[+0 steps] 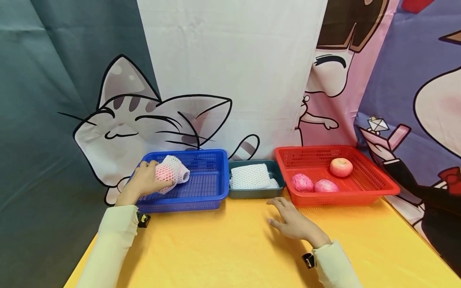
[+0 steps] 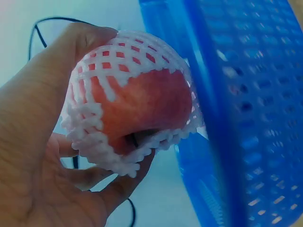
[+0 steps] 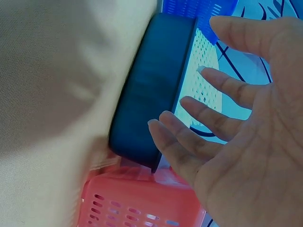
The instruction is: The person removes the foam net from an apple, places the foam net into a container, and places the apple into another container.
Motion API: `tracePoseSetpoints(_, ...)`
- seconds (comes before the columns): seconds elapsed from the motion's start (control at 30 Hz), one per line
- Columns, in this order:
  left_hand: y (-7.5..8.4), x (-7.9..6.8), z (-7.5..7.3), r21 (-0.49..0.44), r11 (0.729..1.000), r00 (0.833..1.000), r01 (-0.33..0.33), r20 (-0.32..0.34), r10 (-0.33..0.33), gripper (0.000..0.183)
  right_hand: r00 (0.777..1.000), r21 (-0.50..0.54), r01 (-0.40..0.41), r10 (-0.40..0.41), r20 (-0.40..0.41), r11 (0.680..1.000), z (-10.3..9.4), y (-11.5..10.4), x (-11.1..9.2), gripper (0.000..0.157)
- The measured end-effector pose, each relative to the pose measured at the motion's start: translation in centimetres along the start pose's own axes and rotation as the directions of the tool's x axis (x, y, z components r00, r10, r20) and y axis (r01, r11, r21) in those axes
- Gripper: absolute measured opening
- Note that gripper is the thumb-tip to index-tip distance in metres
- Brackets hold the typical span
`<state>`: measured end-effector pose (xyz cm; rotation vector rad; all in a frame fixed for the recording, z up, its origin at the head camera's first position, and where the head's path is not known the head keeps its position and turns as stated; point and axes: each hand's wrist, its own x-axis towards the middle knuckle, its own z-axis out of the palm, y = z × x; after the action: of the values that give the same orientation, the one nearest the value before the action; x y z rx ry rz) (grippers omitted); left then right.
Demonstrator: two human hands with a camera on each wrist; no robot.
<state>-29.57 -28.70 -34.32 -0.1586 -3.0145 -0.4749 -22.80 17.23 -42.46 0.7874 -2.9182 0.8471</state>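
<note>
My left hand (image 1: 144, 179) grips a red apple (image 2: 151, 101) partly covered by a white foam net sleeve (image 2: 106, 68). The left wrist view shows thumb and fingers around it, with the apple's hollow end bare. Hand and apple are at the left side of the blue basket (image 1: 201, 202). Next to the apple in the head view, a white foam net (image 1: 174, 164) sticks out with its round opening facing right. My right hand (image 1: 293, 222) holds nothing, fingers spread and relaxed, in front of the dark green tray (image 1: 252, 195). Its palm shows in the right wrist view.
White foam nets (image 1: 250, 176) lie in the green tray, between the blue basket and a red basket (image 1: 374, 197). The red basket holds an apple (image 1: 341, 167) and two pink, white-streaked round fruits (image 1: 302, 183). A yellow cloth (image 1: 216, 248) covers the table; a printed curtain (image 1: 230, 60) hangs behind.
</note>
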Motion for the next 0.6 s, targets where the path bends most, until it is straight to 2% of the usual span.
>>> tracePoseSetpoints(0.2,2.3,-0.3,-0.2,-0.028,0.996,0.996,-0.084,-0.045,0.082,0.094,1.0,-0.01,0.0,0.0,-0.003,1.0,-0.1,0.0,0.0,0.048)
tracePoseSetpoints(0.3,3.4,-0.4,0.0,-0.007,0.988,0.984,-0.154,-0.086,0.153,0.09,1.0,-0.016,0.012,-0.012,-0.011,1.0,-0.1,0.0,0.0,0.048)
tracePoseSetpoints(0.5,6.0,-1.0,0.3,0.039,0.974,0.964,-0.225,-0.135,0.228,0.088,0.999,-0.022,0.027,-0.028,-0.02,0.999,-0.1,-0.1,-0.1,0.048)
tracePoseSetpoints(0.6,7.4,-1.4,0.6,0.049,0.96,0.947,-0.276,-0.154,0.28,0.088,0.999,-0.019,0.023,-0.024,-0.021,1.0,-0.1,-0.1,-0.1,0.049)
